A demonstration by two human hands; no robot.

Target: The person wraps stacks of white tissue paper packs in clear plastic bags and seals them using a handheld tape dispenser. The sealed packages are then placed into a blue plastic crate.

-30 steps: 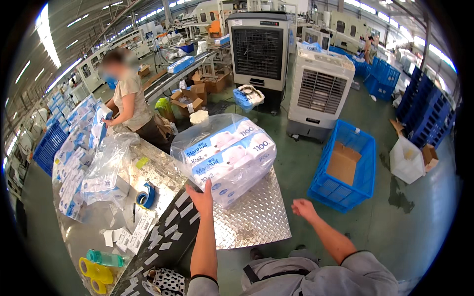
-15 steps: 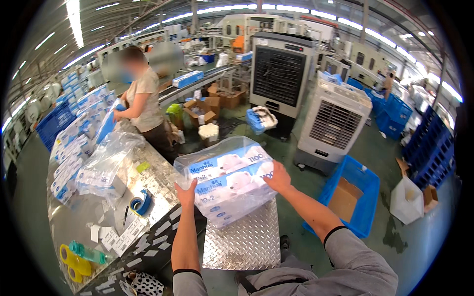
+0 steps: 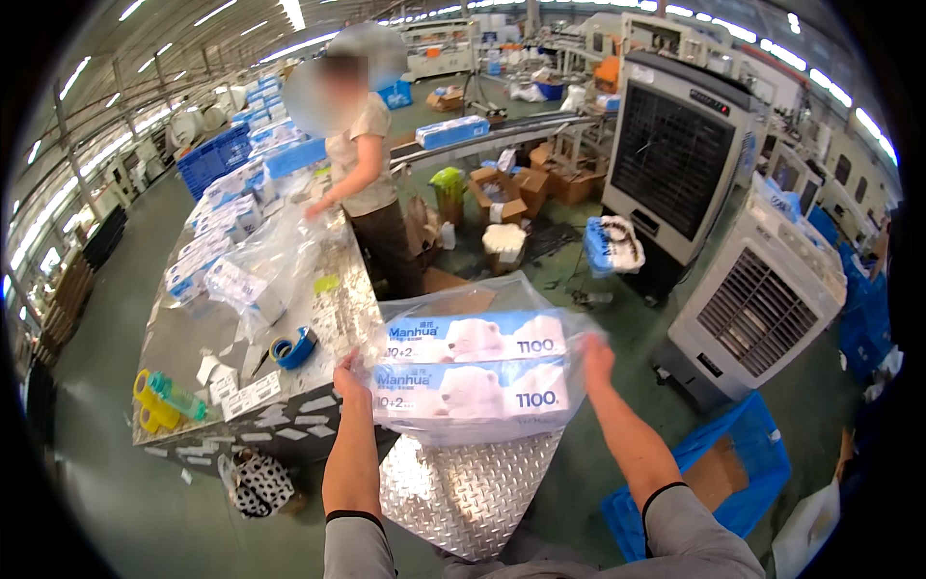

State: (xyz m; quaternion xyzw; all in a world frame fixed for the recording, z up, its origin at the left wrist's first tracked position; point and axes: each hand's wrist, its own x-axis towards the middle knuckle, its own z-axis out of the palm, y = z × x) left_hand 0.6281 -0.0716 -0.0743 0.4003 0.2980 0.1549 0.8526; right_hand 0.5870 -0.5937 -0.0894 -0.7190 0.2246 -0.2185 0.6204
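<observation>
1. The clear plastic bag [image 3: 453, 431] of stacked tissue packs [image 3: 470, 386] is held between 2 partly curled hands: its left edge by the left hand [image 3: 349, 376], its right by the blurred right hand [image 3: 596, 361].
2. Both forearms [image 3: 349, 454] are stretched forward, beyond the diamond-plate platform [image 3: 468, 492].
3. The bag is flanked by a worktable [image 3: 333, 323], left, and a blue crate [image 3: 627, 526], lower right.

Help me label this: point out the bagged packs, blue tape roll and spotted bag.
Bagged packs [image 3: 471, 374]: head view, lower pack's front.
Blue tape roll [image 3: 300, 349]: head view, outer side.
Spotted bag [image 3: 262, 484]: head view, middle.
</observation>
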